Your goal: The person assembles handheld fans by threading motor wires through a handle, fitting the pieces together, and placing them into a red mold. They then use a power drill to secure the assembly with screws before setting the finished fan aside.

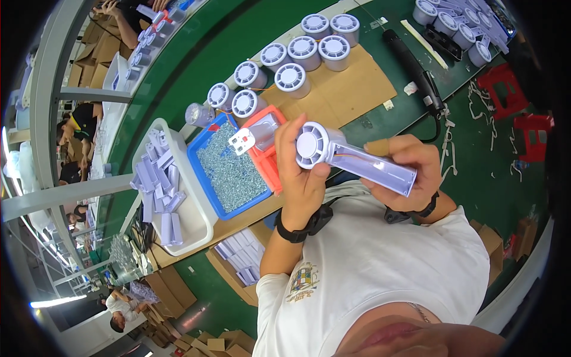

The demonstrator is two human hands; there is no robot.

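Note:
Both my hands hold one lavender handheld fan (373,169), tilted in front of my chest. My left hand (299,175) is closed around its round, slotted head, with the thumb underneath. At the far end of the long handle, my right hand (410,169) grips between thumb and fingers; a tan wrap covers one finger. The handle's side facing up is open, and a thin orange wire shows inside it. Just left of my left hand, a red-orange holder (266,163) bears another lavender part with a white end piece (242,141).
A blue tray (205,185) of small silvery pieces like screws adjoins a white bin (205,229) of lavender handle parts. Several fan heads (292,81) stand on and around cardboard (363,89). A black electric screwdriver (416,71) lies right; red stools (502,89) stand beyond. Other people work at left.

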